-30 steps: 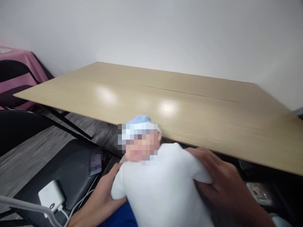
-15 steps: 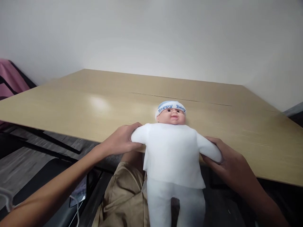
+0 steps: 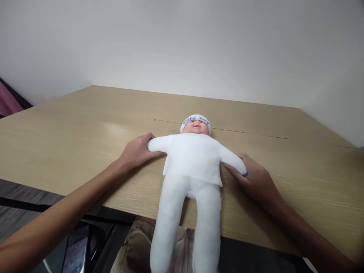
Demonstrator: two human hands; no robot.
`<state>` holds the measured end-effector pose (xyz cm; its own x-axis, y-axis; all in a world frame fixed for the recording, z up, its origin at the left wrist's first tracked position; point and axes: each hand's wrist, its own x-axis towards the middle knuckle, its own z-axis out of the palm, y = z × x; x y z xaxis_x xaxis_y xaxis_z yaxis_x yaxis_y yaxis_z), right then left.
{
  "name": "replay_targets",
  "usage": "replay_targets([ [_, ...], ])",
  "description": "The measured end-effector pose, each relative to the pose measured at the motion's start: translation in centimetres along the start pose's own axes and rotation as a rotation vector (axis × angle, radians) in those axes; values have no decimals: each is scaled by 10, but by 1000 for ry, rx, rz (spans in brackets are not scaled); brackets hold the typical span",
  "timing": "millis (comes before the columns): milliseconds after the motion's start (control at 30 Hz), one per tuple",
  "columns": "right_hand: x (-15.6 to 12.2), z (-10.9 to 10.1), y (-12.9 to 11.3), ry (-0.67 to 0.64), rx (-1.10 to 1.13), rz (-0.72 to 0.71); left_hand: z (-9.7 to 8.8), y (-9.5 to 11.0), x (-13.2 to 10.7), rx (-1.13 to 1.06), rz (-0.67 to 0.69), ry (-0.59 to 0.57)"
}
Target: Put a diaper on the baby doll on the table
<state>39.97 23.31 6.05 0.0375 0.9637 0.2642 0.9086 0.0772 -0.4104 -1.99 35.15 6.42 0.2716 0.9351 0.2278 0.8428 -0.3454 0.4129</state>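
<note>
A baby doll (image 3: 193, 155) in a white top and white trousers lies face up over the wooden table, its legs reaching past the near edge. Its white cap (image 3: 196, 120) has blue "Happy Baby" lettering. My left hand (image 3: 138, 151) is closed around the doll's arm on the left of the picture. Around the arm on the right, my right hand (image 3: 254, 176) is closed too, thumb below and fingers behind. The doll's feet are mostly cut off at the bottom of the picture.
The wooden table (image 3: 71, 144) has a thin seam across it and meets a pale wall (image 3: 182, 45) behind. A phone-like device (image 3: 75, 248) with a cable sits at lower left below the table edge. Pink cloth (image 3: 10, 100) shows at far left.
Both hands have moved the doll forward, farther over the table, and slightly left. It now leans back more, and more of its legs show. Both hands have kept their hold on its arms.
</note>
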Motion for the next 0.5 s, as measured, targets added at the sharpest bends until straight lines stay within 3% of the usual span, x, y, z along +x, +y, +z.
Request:
replay_targets([
  [300,94,29,27,150,-67,-55,31,-17,95,70,8,159],
  [500,168,43,42,229,-115,10,55,-23,167,142,22,226],
])
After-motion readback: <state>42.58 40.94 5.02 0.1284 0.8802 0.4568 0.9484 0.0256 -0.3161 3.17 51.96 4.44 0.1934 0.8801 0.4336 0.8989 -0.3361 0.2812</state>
